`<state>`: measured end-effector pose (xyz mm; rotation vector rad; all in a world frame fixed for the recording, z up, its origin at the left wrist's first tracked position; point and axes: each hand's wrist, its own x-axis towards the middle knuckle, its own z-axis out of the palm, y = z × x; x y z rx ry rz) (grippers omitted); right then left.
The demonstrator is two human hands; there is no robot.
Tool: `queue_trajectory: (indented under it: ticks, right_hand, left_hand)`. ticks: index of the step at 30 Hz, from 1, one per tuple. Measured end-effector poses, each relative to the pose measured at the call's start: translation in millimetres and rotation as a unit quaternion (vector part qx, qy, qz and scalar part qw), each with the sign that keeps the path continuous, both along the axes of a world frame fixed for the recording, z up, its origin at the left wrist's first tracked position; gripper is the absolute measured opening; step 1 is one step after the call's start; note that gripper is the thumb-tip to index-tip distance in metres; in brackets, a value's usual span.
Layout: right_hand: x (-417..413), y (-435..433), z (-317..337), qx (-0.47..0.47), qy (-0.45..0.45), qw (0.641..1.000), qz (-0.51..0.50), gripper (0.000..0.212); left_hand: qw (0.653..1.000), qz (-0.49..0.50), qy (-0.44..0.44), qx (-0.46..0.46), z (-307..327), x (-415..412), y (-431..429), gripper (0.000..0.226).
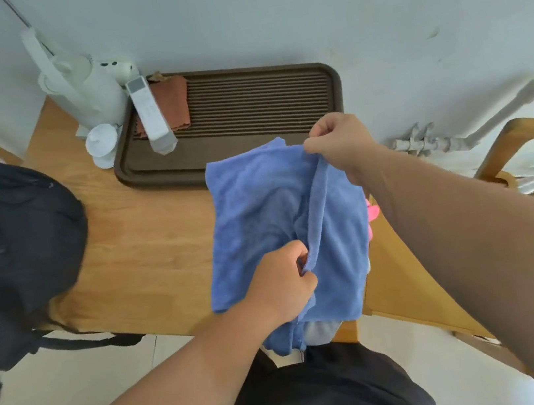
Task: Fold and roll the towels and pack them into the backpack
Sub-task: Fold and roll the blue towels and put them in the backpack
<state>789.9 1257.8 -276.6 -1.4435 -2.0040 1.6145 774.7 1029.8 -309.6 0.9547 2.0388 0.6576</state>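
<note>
Head view shows you the blue towel hanging above the table, right hand pinching its top edge and left hand gripping a lower fold; it looks soft, light and floppy, so take it by the corners.

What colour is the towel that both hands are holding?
Blue. The towel shows plainly in the head view, the only one, held over the table.
</note>
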Motion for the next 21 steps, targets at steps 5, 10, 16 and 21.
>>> queue_trajectory:
  ticks: [5,10,16,21]
  right_hand:
    - [14.7,-3.9,-29.6,-0.039,-0.017,0.998,0.044,0.039]
    - [21.4,0.3,-34.8,-0.008,-0.046,0.998,0.049,0.034]
    - [33.1,12.5,-41.4,0.030,-0.028,0.999,-0.009,0.035]
    - [44.2,1.4,-47.3,0.152,-0.163,0.973,0.060,0.051]
  left_hand:
    - [0.997,-0.051,-0.005,-0.053,-7.5,11.5,4.3,0.006]
    - [0.996,-0.068,-0.047,-0.045,-0.7,14.7,6.1,0.015]
    - [0.974,-0.023,-0.212,-0.079,16.2,13.3,11.8,0.010]
    - [0.978,0.085,-0.144,-0.124,-14.1,-3.8,-0.4,0.014]
